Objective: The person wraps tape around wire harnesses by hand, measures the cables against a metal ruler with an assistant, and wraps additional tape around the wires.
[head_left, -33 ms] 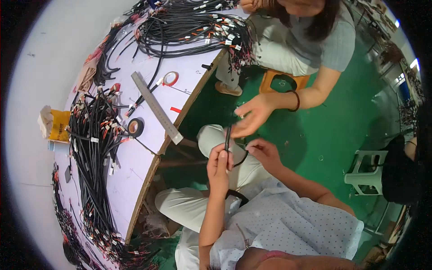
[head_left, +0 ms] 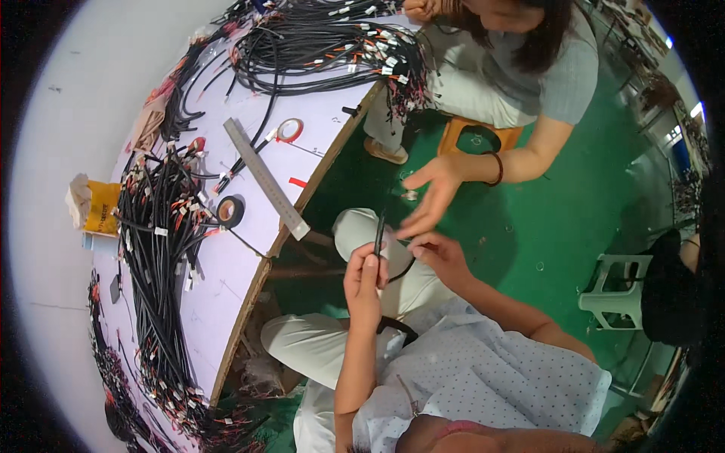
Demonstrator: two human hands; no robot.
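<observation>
My left hand point(head_left: 365, 278) is closed round a black cable point(head_left: 380, 235), whose end stands up above the thumb. Below that hand the cable curves over my lap, and a dark loop of it shows beside my fingers. To the right, my right hand point(head_left: 440, 259) has its thumb and forefinger pinched together near the cable. What they hold, if anything, is too small to make out. Just beyond both hands, a co-worker's hand point(head_left: 436, 190) reaches in with fingers apart, smeared by motion.
On the white table point(head_left: 226, 291) at my left lie bundled black cables point(head_left: 155, 257), a steel ruler point(head_left: 264, 177), black tape point(head_left: 229, 212) and red-rimmed tape point(head_left: 289, 130). The co-worker sits on an orange stool point(head_left: 453, 136). A pale green stool point(head_left: 613, 291) stands at right.
The co-worker's hand has drawn slightly away from the cable end. My left hand has shifted slightly left with the cable; my right hand is almost unmoved.
</observation>
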